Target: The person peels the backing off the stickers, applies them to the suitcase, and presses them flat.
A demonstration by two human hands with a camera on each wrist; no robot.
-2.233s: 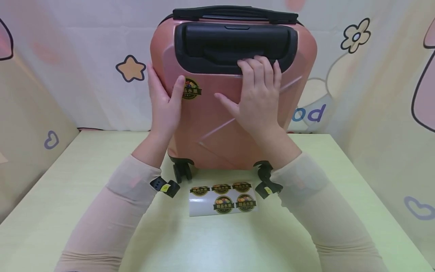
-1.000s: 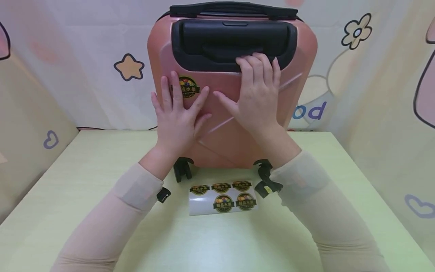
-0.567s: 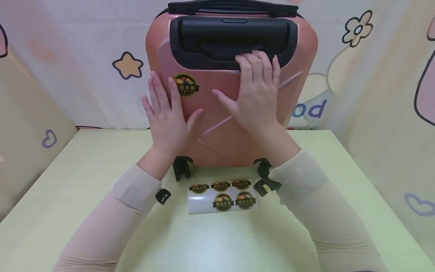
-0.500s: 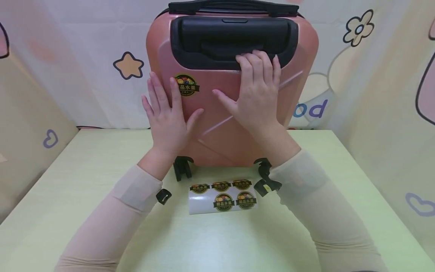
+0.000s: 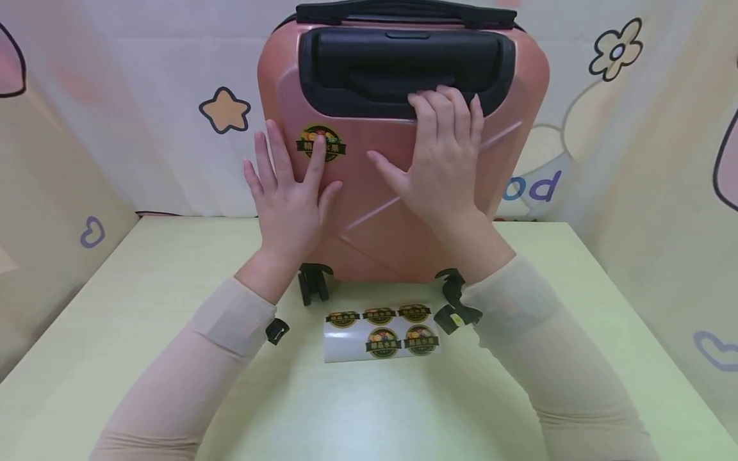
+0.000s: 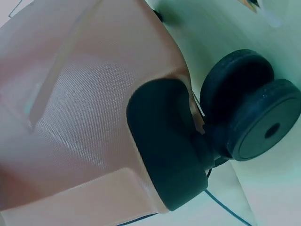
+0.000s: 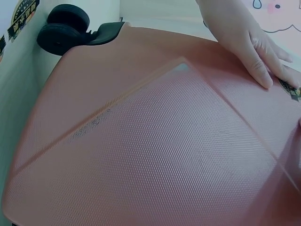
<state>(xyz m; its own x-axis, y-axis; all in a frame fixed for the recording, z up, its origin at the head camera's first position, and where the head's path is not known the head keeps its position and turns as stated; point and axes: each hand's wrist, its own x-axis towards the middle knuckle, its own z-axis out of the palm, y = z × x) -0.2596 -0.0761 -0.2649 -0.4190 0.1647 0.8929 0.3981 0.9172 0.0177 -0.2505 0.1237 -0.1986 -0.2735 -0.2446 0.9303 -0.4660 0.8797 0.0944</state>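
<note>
A pink hard-shell suitcase (image 5: 369, 256) stands upright on the table, with a black handle panel (image 5: 357, 70) near its top. On its upper left front is a round fruit sticker (image 5: 336, 148). My left hand (image 5: 289, 211) lies with spread, straight fingers on the suitcase's left side, its index fingertip over the sticker's middle. The right hand (image 5: 446, 160) rests against the front, fingertips at the lower edge of the handle panel and thumb out to the left. In the right wrist view the left hand (image 7: 249, 44) shows beside the sticker; the left wrist view shows a black double wheel (image 6: 263, 122).
A white sheet of stickers (image 5: 344, 346) lies on the pale table (image 5: 369, 410) before the suitcase, carrying several round fruit stickers. Behind hangs a patterned cloth (image 5: 155, 128). A carry handle (image 5: 403, 9) tops the suitcase.
My left hand moves from gripping the suitcase's left edge to lying flat with spread fingers; its index finger has just shifted right onto the sticker. The right hand keeps its place.
</note>
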